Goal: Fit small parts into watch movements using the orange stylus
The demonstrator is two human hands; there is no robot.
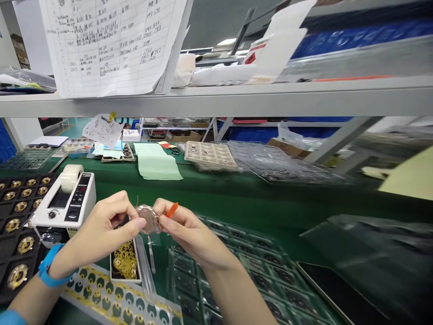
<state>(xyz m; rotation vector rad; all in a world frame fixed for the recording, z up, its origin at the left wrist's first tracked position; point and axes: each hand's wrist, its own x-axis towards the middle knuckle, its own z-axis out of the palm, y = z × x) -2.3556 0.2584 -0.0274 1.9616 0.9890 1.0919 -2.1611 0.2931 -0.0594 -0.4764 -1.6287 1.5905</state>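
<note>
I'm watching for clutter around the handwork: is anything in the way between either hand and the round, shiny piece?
Nothing visible is. The left hand and right hand both touch the round piece at its edges. An orange strip juts up by the right fingers, beside the piece.

The mat (209, 194) in front of me is deep green, and the paper sheet (157, 161) lying on it is pale mint. My wristband (50, 266) is bright blue. I see an orange tab (172, 210) by the rosy-copper disc (148, 219). The small rings (125, 262) are yellow-gold, the tape dispenser (64, 207) white with black panels, and the sticker sheet (115, 298) silvery, with yellow bands and rows of dark green rounded shapes.
</note>
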